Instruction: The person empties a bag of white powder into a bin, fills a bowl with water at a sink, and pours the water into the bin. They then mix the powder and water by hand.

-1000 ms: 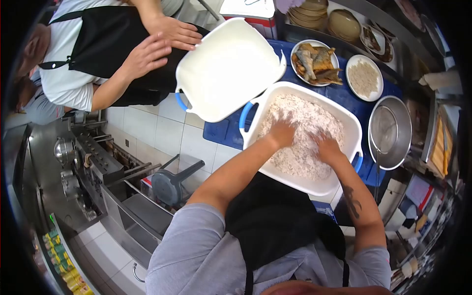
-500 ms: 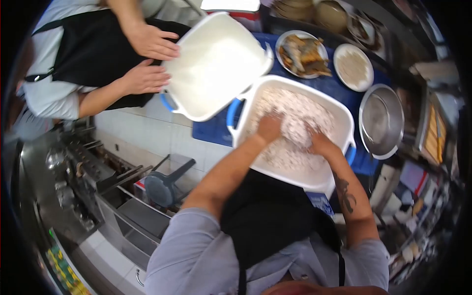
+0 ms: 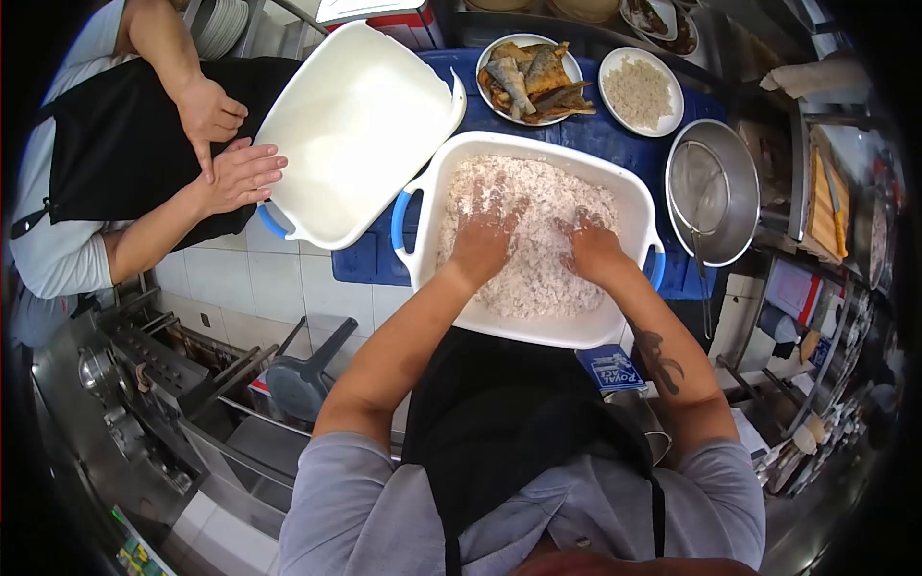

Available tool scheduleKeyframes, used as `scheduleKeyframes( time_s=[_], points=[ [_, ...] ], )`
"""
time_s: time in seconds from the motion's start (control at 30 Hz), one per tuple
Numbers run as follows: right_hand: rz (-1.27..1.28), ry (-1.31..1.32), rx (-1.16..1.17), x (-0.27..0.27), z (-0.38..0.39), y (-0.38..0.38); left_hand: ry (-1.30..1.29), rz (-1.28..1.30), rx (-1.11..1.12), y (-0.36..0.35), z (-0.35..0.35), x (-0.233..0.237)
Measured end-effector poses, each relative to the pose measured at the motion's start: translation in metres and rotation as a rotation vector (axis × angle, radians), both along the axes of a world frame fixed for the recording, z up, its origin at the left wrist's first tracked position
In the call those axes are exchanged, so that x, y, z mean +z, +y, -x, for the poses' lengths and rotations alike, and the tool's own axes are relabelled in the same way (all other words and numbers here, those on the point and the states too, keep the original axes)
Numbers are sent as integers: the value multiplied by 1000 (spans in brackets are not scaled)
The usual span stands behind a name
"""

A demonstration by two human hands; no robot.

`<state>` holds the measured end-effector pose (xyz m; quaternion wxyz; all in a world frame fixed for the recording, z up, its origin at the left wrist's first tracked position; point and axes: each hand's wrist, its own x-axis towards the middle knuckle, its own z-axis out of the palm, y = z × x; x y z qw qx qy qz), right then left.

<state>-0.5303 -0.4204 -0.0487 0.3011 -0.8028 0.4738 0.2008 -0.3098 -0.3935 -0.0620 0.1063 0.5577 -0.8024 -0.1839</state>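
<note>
A white plastic tub (image 3: 629,178) with blue handles holds a broad bed of pale pinkish, grainy food (image 3: 547,288) that looks like cooked rice. My left hand (image 3: 485,238) lies on the left part of the grains, fingers spread and coated with bits. On the right side of the same tub, my right hand (image 3: 591,252) presses into the food with its fingers apart, the tips partly covered by grains. Neither hand grips an object. A second white tub (image 3: 351,134), with nothing in it, stands against the left side of mine.
On the blue table (image 3: 360,259) stand a plate of fish pieces (image 3: 533,79), a plate of pale grains (image 3: 639,93) and a steel bowl (image 3: 740,192) with a strainer (image 3: 698,187). A co-worker's hands (image 3: 226,173) are beside the left tub. A grey stool (image 3: 303,384) is lower left.
My hands have risen from deep in the grains to the surface, fingers spreading, and the grains look more level. The co-worker's hands have come together, away from the other tub. The view has shifted.
</note>
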Motion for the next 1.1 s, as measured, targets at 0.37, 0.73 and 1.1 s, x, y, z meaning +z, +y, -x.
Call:
scheduleKeyframes(
  time_s=[0.37,0.73,1.1],
  points=[
    [274,-139,-45,42,-16,6,38,-264,87,-5,12,18],
    [152,-292,-200,60,-1,7,60,-56,50,2,11,24],
    [217,-342,-355,-53,48,-29,246,-459,276,-5,2,-42]
  ],
)
